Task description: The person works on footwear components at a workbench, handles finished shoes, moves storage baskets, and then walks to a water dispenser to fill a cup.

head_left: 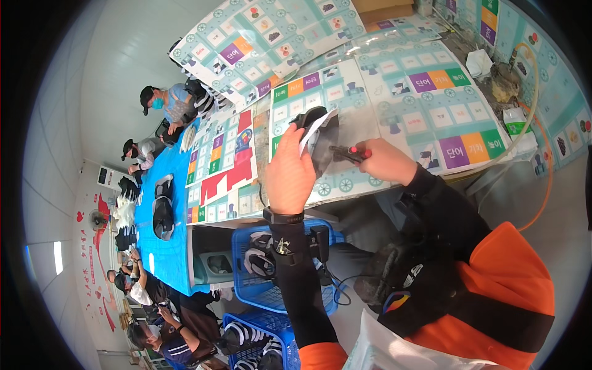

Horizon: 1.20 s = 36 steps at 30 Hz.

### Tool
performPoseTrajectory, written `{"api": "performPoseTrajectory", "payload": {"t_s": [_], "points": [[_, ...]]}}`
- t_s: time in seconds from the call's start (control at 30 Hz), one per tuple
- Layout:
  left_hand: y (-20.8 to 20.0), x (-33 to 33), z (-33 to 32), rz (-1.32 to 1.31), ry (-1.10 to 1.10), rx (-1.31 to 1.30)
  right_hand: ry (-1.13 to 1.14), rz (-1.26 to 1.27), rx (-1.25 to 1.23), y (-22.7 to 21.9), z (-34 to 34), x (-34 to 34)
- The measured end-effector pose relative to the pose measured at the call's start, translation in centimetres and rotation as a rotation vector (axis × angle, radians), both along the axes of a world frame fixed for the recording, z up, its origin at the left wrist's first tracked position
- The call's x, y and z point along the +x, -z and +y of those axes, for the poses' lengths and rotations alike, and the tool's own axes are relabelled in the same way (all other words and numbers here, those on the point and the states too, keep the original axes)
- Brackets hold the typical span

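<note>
My left hand [288, 174] grips a black shoe upper with a white tag [316, 129], holding it up over the table. My right hand [385, 161] is closed on a small tool with red handles [350, 152], its tip against the shoe piece. Both hands meet above a board of printed game sheets [425, 111] covering the table. My left wrist carries a black watch band, and both sleeves are black and orange.
Blue crates [246, 283] with black-and-white shoe parts stand below the table edge. A long blue table [166, 246] runs left, with shoe pieces on it and several seated people working. An orange hose [542, 166] curves at right.
</note>
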<state>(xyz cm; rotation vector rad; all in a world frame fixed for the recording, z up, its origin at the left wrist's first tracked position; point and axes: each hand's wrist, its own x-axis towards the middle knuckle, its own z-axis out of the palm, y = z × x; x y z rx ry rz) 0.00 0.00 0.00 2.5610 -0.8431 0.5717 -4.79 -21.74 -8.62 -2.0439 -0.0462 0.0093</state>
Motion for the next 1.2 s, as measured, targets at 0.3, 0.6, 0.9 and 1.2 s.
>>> {"api": "performPoseTrajectory", "payload": {"t_s": [0.3,0.6,0.9,1.2], "points": [[-0.1,0.5,0.7,-0.03,0.014,-0.072,-0.025,-0.079,0.035,0.3,0.8,-0.3],[-0.2,0.3,0.3,-0.011,0.013,-0.081,-0.051,-0.048,0.034,-0.1,0.7,-0.7],[-0.2,0.3,0.2,-0.002,0.008,-0.115,0.168,-0.131,-0.045,-0.3,1.1,-0.8],[-0.3,0.0,0.1,0.003,-0.001,-0.065,0.235,-0.229,-0.071,0.1,1.3,-0.7]]}}
